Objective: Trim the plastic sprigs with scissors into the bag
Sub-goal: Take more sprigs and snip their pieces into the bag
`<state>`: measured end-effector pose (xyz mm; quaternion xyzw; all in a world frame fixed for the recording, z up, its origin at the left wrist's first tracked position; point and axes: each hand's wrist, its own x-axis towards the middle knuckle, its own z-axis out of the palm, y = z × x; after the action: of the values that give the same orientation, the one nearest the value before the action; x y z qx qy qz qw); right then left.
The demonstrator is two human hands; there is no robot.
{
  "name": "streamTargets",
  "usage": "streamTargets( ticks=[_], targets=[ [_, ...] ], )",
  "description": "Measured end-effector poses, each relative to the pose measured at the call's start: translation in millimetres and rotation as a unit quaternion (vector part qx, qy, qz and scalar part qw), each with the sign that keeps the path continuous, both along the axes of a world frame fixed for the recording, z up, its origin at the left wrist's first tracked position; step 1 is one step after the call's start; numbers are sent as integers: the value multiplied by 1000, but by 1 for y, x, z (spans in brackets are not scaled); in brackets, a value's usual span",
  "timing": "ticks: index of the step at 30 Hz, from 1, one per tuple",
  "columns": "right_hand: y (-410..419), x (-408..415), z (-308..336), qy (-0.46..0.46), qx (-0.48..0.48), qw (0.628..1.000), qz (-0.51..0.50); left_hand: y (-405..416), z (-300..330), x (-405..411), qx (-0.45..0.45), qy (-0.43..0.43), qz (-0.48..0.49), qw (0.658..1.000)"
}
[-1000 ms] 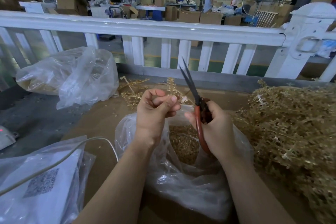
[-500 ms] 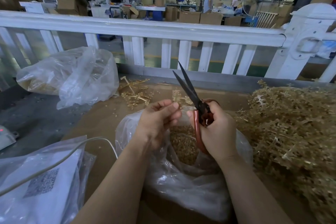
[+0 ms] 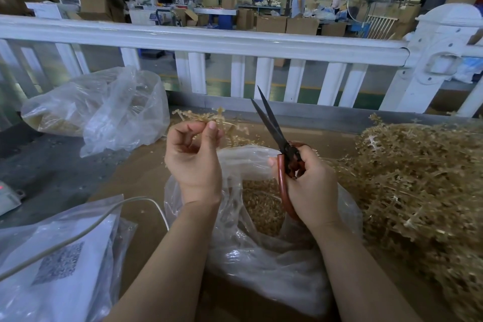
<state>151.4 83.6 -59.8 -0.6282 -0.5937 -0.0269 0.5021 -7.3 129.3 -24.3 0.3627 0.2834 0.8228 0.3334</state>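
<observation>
Now your left hand (image 3: 194,162) has lifted, its fingers (image 3: 212,129) pinching a sprig (image 3: 206,118) beyond the bag (image 3: 264,256), while your right hand (image 3: 311,185) grips the scissors (image 3: 277,138), blades slightly parted, so another snip looks due.

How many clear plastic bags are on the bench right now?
3: one open clear plastic bag of trimmings under both hands, one crumpled clear bag at far left by the white fence, one flat bag holding printed paper at near left. Others may lie hidden.
</observation>
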Motion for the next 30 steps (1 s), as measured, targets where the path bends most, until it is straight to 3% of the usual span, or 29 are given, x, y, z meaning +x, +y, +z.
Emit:
streamTargets(
  ticks=[4, 8, 12, 17, 23, 30],
  targets=[
    [1, 0, -1, -2, 6, 1000, 5, -3, 3, -1, 48, 20, 75, 996],
    [1, 1, -3, -7, 11, 1000, 9, -6, 0, 3, 27, 47, 70, 996],
    [1, 0, -3, 1, 13, 1000, 10, -3, -2, 5, -47, 74, -20, 996],
    [3, 0, -3, 4, 11, 1000, 19, -9, -8, 15, -197, 83, -181, 960],
    [-1, 0, 3, 44, 26, 997, 51, -12, -15, 20, -244, 183, -241, 922],
    [-2, -4, 5, 90, 83, 988, 91, -9, -21, 20, -267, 217, -248, 905]
  ],
)
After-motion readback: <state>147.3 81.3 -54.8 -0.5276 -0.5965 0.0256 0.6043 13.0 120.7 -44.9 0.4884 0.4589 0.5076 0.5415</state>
